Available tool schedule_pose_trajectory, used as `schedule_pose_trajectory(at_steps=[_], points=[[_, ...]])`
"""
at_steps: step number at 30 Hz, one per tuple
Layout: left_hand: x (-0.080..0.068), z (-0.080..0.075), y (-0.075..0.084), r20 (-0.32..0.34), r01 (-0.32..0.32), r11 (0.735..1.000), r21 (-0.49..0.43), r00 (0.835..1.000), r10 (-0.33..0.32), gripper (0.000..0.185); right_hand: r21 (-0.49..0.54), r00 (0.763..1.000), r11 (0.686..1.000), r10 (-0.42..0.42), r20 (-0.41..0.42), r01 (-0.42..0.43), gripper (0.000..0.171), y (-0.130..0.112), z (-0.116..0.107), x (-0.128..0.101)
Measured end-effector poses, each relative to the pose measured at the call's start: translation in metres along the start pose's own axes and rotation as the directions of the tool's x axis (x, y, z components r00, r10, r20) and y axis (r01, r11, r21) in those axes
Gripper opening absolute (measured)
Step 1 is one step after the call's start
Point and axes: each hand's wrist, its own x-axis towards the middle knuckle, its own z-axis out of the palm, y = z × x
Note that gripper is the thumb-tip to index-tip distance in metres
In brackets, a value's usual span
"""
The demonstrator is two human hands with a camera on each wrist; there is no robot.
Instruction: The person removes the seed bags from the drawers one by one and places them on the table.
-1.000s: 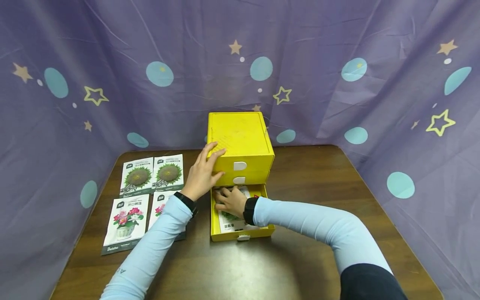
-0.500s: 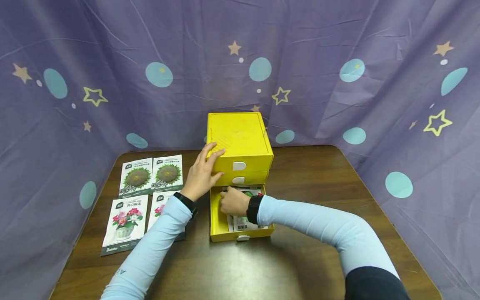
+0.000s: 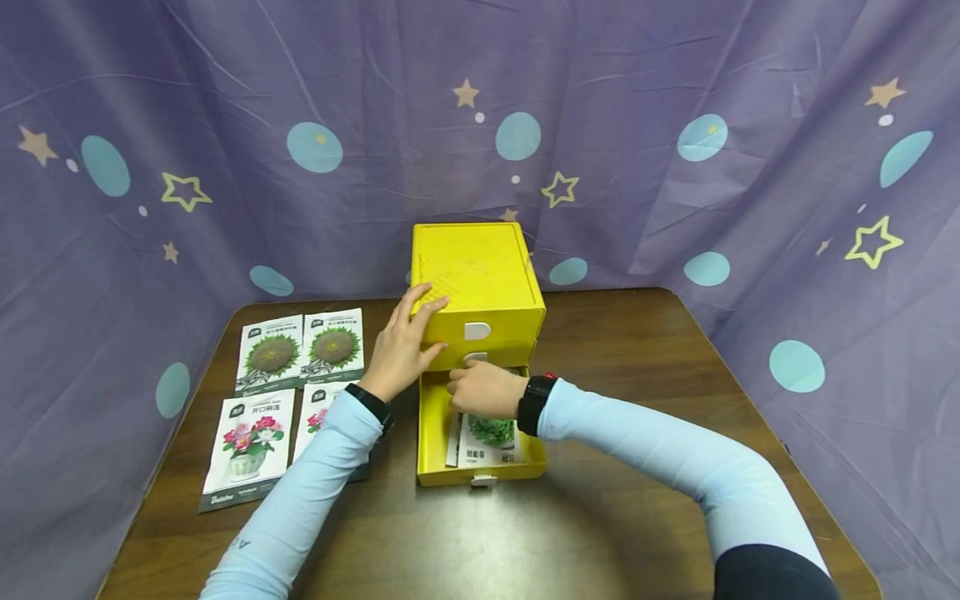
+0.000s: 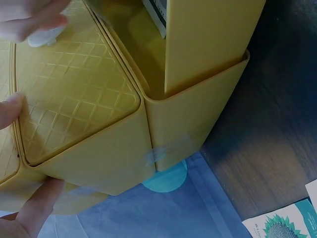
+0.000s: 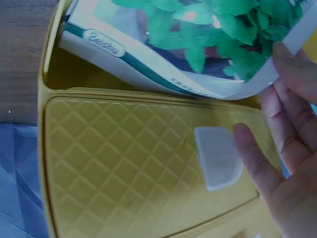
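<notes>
A yellow drawer box (image 3: pixel 480 267) stands at the table's middle, its bottom drawer (image 3: pixel 433 454) pulled out. Fingers spread, my left hand (image 3: pixel 397 354) rests on the box's upper left edge, thumb against the front. In the left wrist view, a finger (image 4: pixel 42 201) touches the box's side. Over the drawer, my right hand (image 3: pixel 486 390) pinches the edge of a seed packet (image 5: pixel 198 44) printed with green leaves. Its index finger (image 5: pixel 252 153) lies near a white drawer tab (image 5: pixel 218 158). Beneath, more packets (image 3: pixel 487 446) lie in the drawer, partly covered by the hand.
On the left of the table (image 3: pixel 637 500) lie two sunflower seed packets (image 3: pixel 272 354) at the back and two flower packets (image 3: pixel 249 450) in front, one partly behind the left arm. A purple curtain (image 3: pixel 615 167) with stars hangs around the table.
My right hand has drawn back from flat over the packets, taken hold of a packet's edge and risen toward the upper drawers. Packets in the drawer have shifted. My left hand stays put.
</notes>
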Motion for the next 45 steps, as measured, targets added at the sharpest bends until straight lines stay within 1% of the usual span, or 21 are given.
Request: schedule_pose_trajectory(at_steps=[3,5,10,17,21,24,26,28,30,31,33,35,36,37,39,40,41,42,43,44,45], points=[[0.0,0.0,0.001,0.001,0.0,1.0,-0.008,1.0,0.0,0.074,0.044,0.998,0.999,-0.011,-0.068,0.014,0.009,0.005,-0.003,-0.007],[0.0,-0.001,0.002,0.006,0.001,1.0,-0.01,1.0,-0.001,0.074,0.106,0.995,0.994,0.003,-0.101,0.007,0.009,0.009,-0.004,-0.011],[-0.001,-0.001,0.001,0.013,0.005,1.0,-0.012,1.0,-0.004,0.073,0.256,0.984,0.966,0.028,-0.178,0.019,0.012,0.015,-0.008,-0.021],[-0.001,0.001,0.001,0.013,0.005,1.0,-0.011,1.0,-0.005,0.073,0.311,0.953,0.949,0.052,-0.297,0.046,0.021,0.014,-0.016,-0.041],[0.0,0.002,0.001,0.012,0.003,1.0,-0.02,1.0,-0.003,0.072,0.386,0.923,0.922,0.113,-0.368,0.04,0.02,0.016,-0.023,-0.059],[0.001,0.002,0.002,0.01,0.0,1.0,-0.021,1.0,0.0,0.072,0.486,0.886,0.873,0.196,-0.421,0.037,0.017,0.022,-0.027,-0.077],[0.001,0.001,0.002,0.005,-0.001,1.0,-0.02,1.0,0.001,0.072,0.56,0.853,0.828,0.261,-0.451,0.043,0.015,0.026,-0.027,-0.089],[0.0,0.001,0.002,0.001,-0.002,1.0,-0.019,1.0,0.002,0.073,0.644,0.813,0.763,0.342,-0.471,0.052,0.016,0.031,-0.026,-0.102],[0.0,0.0,0.002,-0.001,-0.002,1.0,-0.021,1.0,0.002,0.073,0.72,0.763,0.693,0.44,-0.473,0.046,0.02,0.036,-0.025,-0.116],[0.0,0.0,0.003,-0.001,-0.002,1.0,-0.023,1.0,0.002,0.073,0.757,0.733,0.652,0.495,-0.467,0.042,0.022,0.037,-0.025,-0.124],[0.0,0.001,0.003,0.0,-0.003,1.0,-0.028,1.0,0.003,0.073,0.827,0.659,0.562,0.618,-0.429,0.011,0.024,0.038,-0.027,-0.139],[0.0,0.001,0.003,0.003,-0.004,0.999,-0.031,1.0,0.004,0.073,0.887,0.569,0.461,0.74,-0.359,-0.039,0.022,0.037,-0.03,-0.155],[0.001,0.001,0.003,0.005,-0.004,0.999,-0.032,1.0,0.005,0.073,0.915,0.518,0.399,0.797,-0.309,-0.068,0.018,0.037,-0.032,-0.162],[0.001,0.001,0.004,0.007,-0.005,0.999,-0.034,1.0,0.006,0.073,0.941,0.467,0.326,0.849,-0.247,-0.094,0.014,0.037,-0.032,-0.168],[0.001,0.001,0.004,0.008,-0.007,0.999,-0.034,1.0,0.007,0.073,0.975,0.372,0.167,0.923,-0.102,-0.148,0.009,0.039,-0.028,-0.181],[0.001,0.001,0.004,0.009,-0.006,0.999,-0.034,1.0,0.006,0.073,0.982,0.331,0.096,0.943,-0.037,-0.165,0.011,0.041,-0.02,-0.187],[0.001,0.0,0.003,0.009,-0.006,0.999,-0.035,1.0,0.006,0.073,0.982,0.298,0.026,0.954,0.031,-0.186,0.016,0.044,-0.01,-0.193],[0.001,0.0,0.003,0.011,-0.005,0.999,-0.036,1.0,0.006,0.073,0.976,0.268,-0.043,0.958,0.101,-0.211,0.02,0.048,0.002,-0.198],[0.001,-0.001,0.003,0.011,-0.004,0.999,-0.037,1.0,0.004,0.073,0.966,0.251,-0.101,0.954,0.162,-0.239,0.024,0.051,0.015,-0.203],[0.001,-0.001,0.002,0.01,-0.001,0.999,-0.036,1.0,0.002,0.073,0.952,0.244,-0.147,0.946,0.214,-0.267,0.028,0.055,0.029,-0.207],[0.0,-0.001,0.001,0.009,0.002,0.999,-0.035,1.0,-0.001,0.073,0.937,0.243,-0.191,0.933,0.266,-0.292,0.032,0.058,0.044,-0.211]])
